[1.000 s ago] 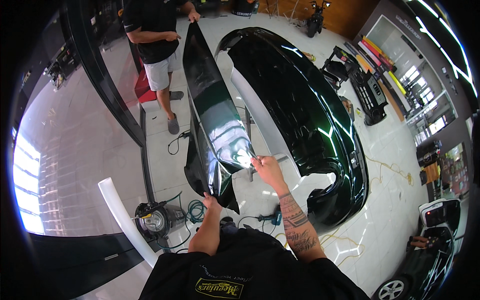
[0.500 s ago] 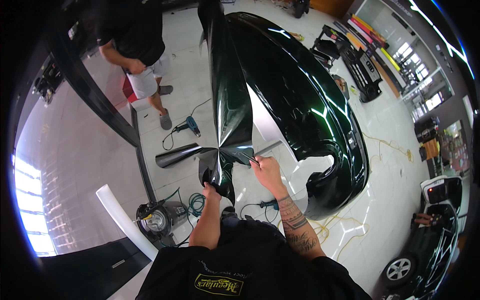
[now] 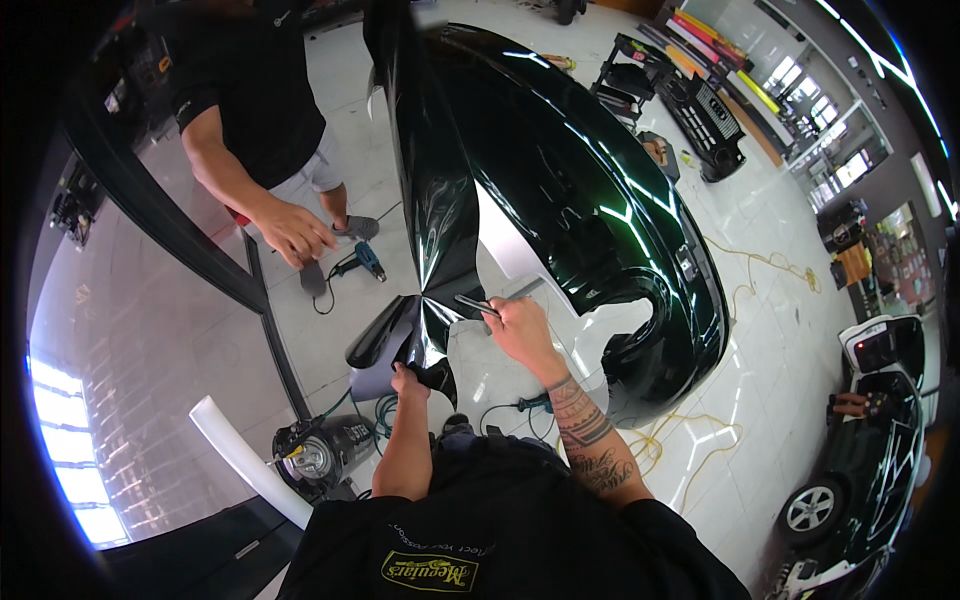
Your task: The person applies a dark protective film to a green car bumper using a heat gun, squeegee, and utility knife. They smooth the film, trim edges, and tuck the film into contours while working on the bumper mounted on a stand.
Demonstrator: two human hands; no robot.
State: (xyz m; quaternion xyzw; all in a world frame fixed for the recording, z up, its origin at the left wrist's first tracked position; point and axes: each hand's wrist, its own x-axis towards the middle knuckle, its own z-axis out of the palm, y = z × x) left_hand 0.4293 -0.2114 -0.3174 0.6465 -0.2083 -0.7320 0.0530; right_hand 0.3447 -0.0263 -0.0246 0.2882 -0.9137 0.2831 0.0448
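1. Moved since 0.5 s ago: co-worker's hand (image 3: 292, 232) now nearer, at upper left of frame; dark green film (image 3: 432, 190) bunched lower at centre.
2. Left hand (image 3: 408, 382) clenched on the film's lower edge, centre frame.
3. Right hand (image 3: 517, 328) grasping a thin dark tool (image 3: 476, 304) against the film's edge.
4. Bumper (image 3: 600, 210), centre right, already glossy green over most of its face; pale patch near the tool not yet covered.
5. Film's top cut off at the upper edge; tool's kind unclear; co-worker's other hand hidden.
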